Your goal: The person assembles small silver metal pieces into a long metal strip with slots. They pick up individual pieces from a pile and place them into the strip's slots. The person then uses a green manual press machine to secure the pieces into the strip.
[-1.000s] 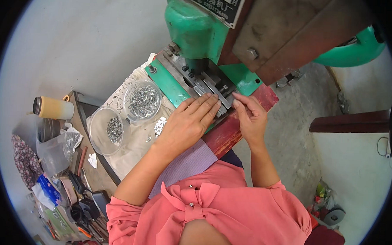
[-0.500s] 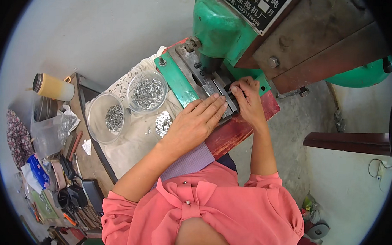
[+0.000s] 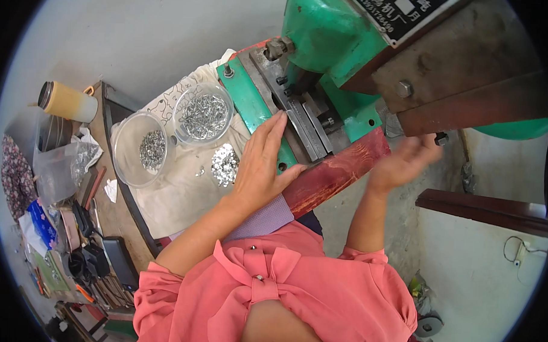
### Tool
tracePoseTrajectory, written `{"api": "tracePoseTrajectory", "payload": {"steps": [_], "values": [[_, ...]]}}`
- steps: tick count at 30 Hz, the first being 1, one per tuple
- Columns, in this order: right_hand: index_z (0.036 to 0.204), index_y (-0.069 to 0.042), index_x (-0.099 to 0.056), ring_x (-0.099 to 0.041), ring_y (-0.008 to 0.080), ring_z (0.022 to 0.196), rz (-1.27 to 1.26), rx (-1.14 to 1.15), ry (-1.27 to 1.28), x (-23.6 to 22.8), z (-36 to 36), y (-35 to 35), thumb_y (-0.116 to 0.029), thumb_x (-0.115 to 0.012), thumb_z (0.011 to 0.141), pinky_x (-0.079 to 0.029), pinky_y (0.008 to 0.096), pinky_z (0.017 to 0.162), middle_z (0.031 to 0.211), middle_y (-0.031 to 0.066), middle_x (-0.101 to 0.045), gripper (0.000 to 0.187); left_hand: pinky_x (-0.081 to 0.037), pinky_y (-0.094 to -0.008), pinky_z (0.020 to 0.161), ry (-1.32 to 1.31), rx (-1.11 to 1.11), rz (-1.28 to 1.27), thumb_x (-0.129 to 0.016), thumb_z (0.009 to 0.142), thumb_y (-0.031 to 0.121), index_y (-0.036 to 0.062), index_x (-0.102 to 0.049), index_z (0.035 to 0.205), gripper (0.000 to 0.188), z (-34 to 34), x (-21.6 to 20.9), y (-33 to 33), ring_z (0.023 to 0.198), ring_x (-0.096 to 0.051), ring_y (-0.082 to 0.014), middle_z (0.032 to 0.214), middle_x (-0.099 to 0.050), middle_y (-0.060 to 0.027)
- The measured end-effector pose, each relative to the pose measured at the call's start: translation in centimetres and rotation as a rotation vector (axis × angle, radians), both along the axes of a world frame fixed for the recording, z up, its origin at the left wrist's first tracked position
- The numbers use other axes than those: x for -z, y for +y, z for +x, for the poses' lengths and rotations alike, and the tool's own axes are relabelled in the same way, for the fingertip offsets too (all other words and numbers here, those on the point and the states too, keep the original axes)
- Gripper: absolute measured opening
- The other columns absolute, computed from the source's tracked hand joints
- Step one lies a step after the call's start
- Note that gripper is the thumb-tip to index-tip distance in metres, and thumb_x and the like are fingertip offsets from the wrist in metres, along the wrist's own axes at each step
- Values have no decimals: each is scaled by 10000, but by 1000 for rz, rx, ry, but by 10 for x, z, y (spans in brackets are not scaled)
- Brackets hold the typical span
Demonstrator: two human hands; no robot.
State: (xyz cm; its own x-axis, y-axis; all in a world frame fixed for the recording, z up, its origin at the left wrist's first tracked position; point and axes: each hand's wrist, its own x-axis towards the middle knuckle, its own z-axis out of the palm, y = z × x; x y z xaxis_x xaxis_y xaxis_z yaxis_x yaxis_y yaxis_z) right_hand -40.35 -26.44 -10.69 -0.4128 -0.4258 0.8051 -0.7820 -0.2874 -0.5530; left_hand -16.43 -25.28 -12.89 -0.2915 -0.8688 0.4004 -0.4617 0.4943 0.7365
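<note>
Head view: a green press [image 3: 327, 34] is seen at the top, with a grey metal die [image 3: 307, 133] mounted under its ram, on a green base plate [image 3: 246, 94]. The left hand [image 3: 257, 161] is laid across the base plate, fingers stretched out side by side, thumb spread away toward the red board [image 3: 337, 173]; the fingertips are placed at the left edge of the die, firmness of contact can't be told. The right hand [image 3: 404, 164] is blurred, held off to the right of the die, past the end of the red board, with fingers partly bent; whether anything is pinched there can't be told. Left of the left hand, a pile of shiny flat pieces [image 3: 225, 165] is spread on a pale cloth [image 3: 182, 210]. Two clear round tubs are set beside it: the upper tub [image 3: 230, 103] is part-filled with small silvery parts, the lower tub [image 3: 120, 156] with a smaller heap of greyer ones. A purple mat [image 3: 263, 220] is partly covered by the left forearm. Farther left, a yellow cup [image 3: 71, 105] and mixed tools are seen along a wooden table [image 3: 125, 211].
</note>
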Motion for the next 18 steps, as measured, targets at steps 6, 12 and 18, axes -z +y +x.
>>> {"api": "tracePoseTrajectory", "payload": {"steps": [6,12,18], "values": [[1401,69,-424,-485,301,1230,-483,-151,-289,-101,-76,-36,-445,-471,1049,-427,447,1048,1397,193,-455,624,-388,-447,1112,39,-16,115,-874,660,145,-6,-321,1502,1018,-7,3,-7,1320,-453,-421,1435,-429,-243],[1389,106,-443,-542,333,1241,-340,24,-215,-153,-106,-59,-552,-409,1031,-484,432,1025,1378,221,-517,750,-378,-458,1120,47,-71,112,-872,623,187,-26,-332,1465,1022,-13,7,-7,1332,-424,-416,1438,-410,-247],[1313,81,-559,-611,275,1081,-40,34,-249,-230,-126,-46,-475,-447,1042,-510,365,916,1230,158,-626,629,-378,-467,1105,74,-141,93,-851,575,210,-24,-402,1374,946,-17,6,-10,1316,-428,-410,1419,-420,-233]]}}
